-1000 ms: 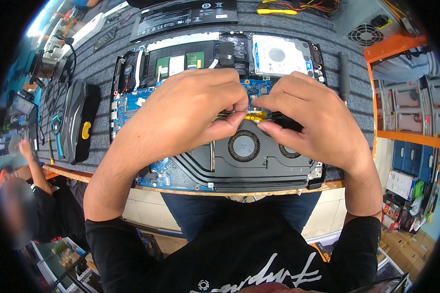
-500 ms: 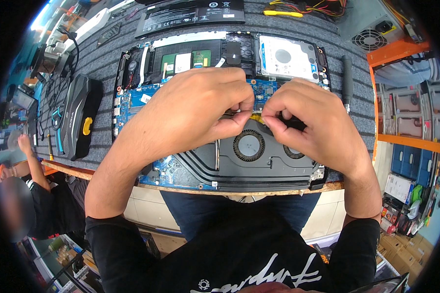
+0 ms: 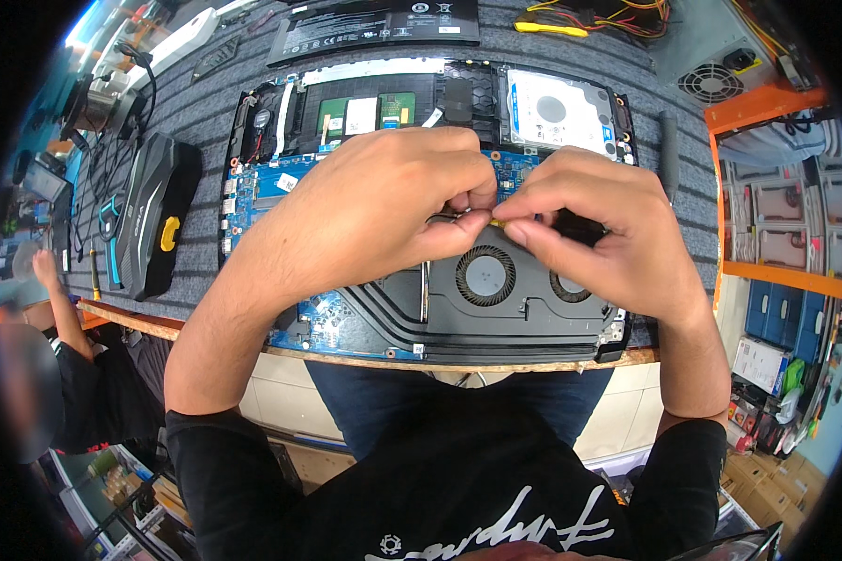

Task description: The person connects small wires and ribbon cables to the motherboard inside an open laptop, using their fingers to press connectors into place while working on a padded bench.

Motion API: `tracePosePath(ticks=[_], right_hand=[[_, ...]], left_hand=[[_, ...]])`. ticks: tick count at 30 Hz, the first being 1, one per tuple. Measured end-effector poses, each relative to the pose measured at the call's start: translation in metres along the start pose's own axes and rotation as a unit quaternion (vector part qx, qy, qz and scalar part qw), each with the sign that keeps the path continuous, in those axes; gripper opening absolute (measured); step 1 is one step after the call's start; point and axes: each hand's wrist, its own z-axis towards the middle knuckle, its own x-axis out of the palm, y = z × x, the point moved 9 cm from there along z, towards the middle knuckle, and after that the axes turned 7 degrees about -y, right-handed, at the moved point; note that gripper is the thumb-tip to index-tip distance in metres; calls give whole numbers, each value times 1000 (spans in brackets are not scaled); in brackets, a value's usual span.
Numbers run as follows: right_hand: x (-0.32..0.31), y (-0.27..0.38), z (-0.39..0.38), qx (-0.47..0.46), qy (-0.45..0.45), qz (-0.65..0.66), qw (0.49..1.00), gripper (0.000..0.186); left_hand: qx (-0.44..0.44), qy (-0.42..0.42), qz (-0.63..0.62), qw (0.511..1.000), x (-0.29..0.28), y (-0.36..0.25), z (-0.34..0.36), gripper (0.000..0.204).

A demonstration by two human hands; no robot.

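An opened laptop has a blue circuit board [image 3: 267,178], a white-labelled hard drive [image 3: 550,110] and a black cooling assembly with fans [image 3: 485,275]. My left hand [image 3: 393,196] is curled over the middle of the board, fingertips pinched at its lower edge on something hidden. My right hand [image 3: 603,229] meets it from the right, index finger and thumb closed around a small yellow piece [image 3: 499,223] above the central fan. The two hands' fingertips almost meet; the exact part between them is largely covered.
A black battery [image 3: 374,33], yellow-handled tool [image 3: 552,28] and metal power supply [image 3: 711,70] lie at the back. A black case [image 3: 159,210] and cables lie left. An orange-framed shelf [image 3: 781,266] stands right. Another person's hand [image 3: 45,271] shows at far left.
The laptop and bench items have shifted slightly up and rightward in the picture. My right finger and thumb have drawn closer to my left fingertips, covering more of the yellow piece.
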Motion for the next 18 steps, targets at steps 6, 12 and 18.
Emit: tracePosePath(ticks=[6, 12, 18], right_hand=[[-2, 6, 2, 22, -18, -14, 999, 28], [1, -19, -4, 163, -50, 159, 973, 32], [-2, -18, -3, 159, -41, 145, 976, 33]], left_hand=[[-7, 2, 0, 1000, -2, 1, 0, 24], [3, 12, -19, 1000, -3, -2, -1, 28], [2, -35, -103, 994, -22, -8, 5, 25]])
